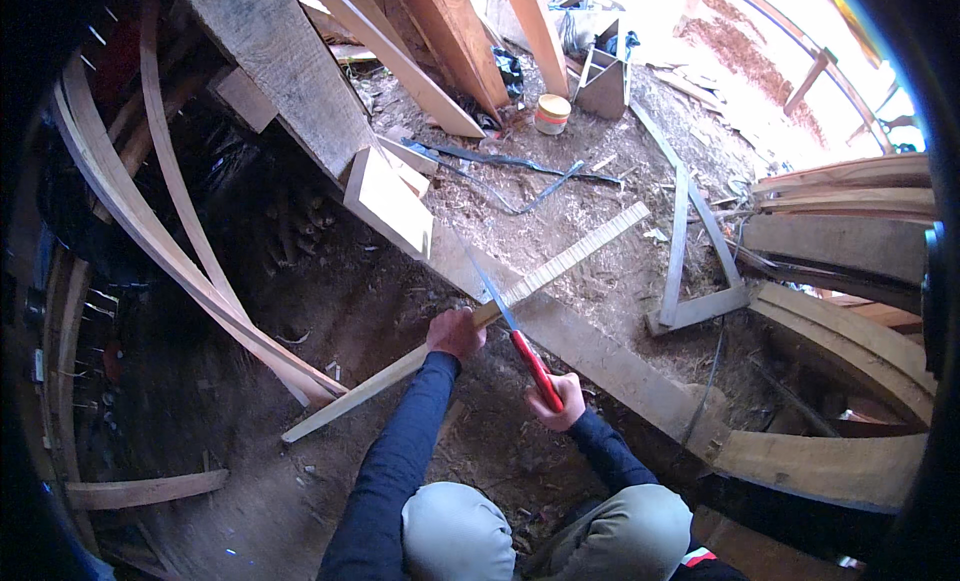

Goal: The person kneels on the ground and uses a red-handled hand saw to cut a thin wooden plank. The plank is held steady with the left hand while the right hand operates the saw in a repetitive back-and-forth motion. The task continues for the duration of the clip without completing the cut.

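While the fingers of the right hand are closed round the red handle of a hand saw with a narrow metal blade, those of the left hand are curled tight over a long, straight strip of pale wood, just left of the blade. The saw points far and to the left, its blade crossing the strip and touching it—how deep any cut goes I cannot tell. The strip slants from the near left to the far right, lying across a long, grey-brown wooden beam that runs from the far left to the near right. Past the blade's tip, a pale, squared wooden block sits against the end of a broad, weathered grey plank. Farther off, on the brown, shaving-strewn ground, lies a dark, flat strap, with a small round tub with a yellowish lid beyond it. To the right stands a three-sided frame of grey wooden slats, near a stack of curved wooden boards. Long, bent wooden strips sweep down on the left—and nearest of all are two knees in pale trousers.
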